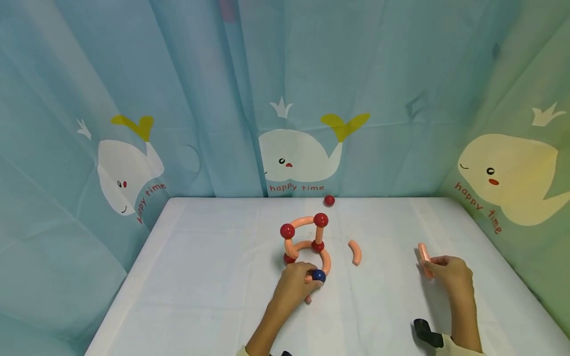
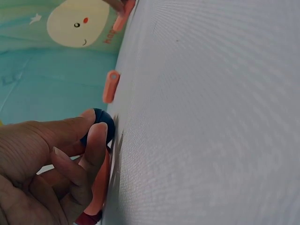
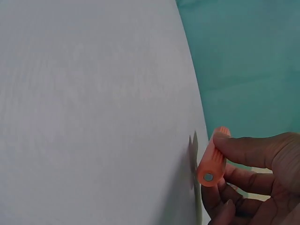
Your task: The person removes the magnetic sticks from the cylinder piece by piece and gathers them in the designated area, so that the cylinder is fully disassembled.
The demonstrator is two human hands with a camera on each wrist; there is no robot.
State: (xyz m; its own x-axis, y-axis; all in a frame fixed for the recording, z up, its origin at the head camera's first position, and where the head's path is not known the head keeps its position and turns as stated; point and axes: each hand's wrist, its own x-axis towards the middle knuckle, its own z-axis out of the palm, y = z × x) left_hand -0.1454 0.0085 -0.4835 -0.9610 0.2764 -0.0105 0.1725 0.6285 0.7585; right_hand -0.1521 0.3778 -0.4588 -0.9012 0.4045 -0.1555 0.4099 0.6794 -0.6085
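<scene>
My left hand (image 1: 291, 283) pinches a blue ball (image 1: 318, 276) between thumb and fingers, at the near side of a frame of magnetic rods and balls. Red balls (image 1: 320, 220) and curved orange rods (image 1: 326, 261) make up that frame; the hand hides part of its base. Off to the right, my right hand (image 1: 451, 278) holds a straight orange magnetic rod (image 1: 424, 253) by thumb and fingers. In the right wrist view a round metal spot shows in the end of this rod (image 3: 213, 164). An orange rod end (image 1: 308, 299) pokes out below the left hand.
A loose curved orange rod (image 1: 355, 252) lies right of the frame. One red ball (image 1: 329, 200) sits at the white table's (image 1: 200, 277) back edge. Blue curtains with whale prints (image 1: 298, 153) hang behind and at the sides.
</scene>
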